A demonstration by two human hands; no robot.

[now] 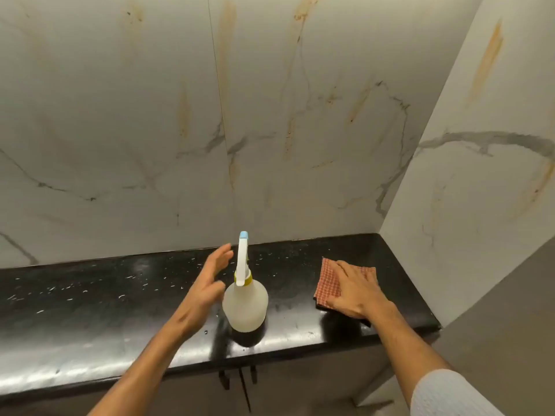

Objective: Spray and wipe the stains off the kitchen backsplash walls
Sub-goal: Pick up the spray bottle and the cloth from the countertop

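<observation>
A translucent white spray bottle [245, 304] with a white trigger head and blue nozzle stands upright on the black countertop [90, 310]. My left hand [208, 283] hovers just left of the bottle, fingers spread, not touching it. A folded red-checked cloth [329, 282] lies on the counter to the right, and my right hand [357, 291] rests flat on top of it. The white marble-look backsplash [150, 115] rises behind, with orange-brown streaks [225, 40] running down it. The right side wall [480, 175] carries an orange streak [488, 58] too.
The counter ends at the right side wall, forming a corner [380, 231]. Small white flecks dot the counter's left half. Dark cabinet doors with black handles [238, 378] sit below the counter's front edge.
</observation>
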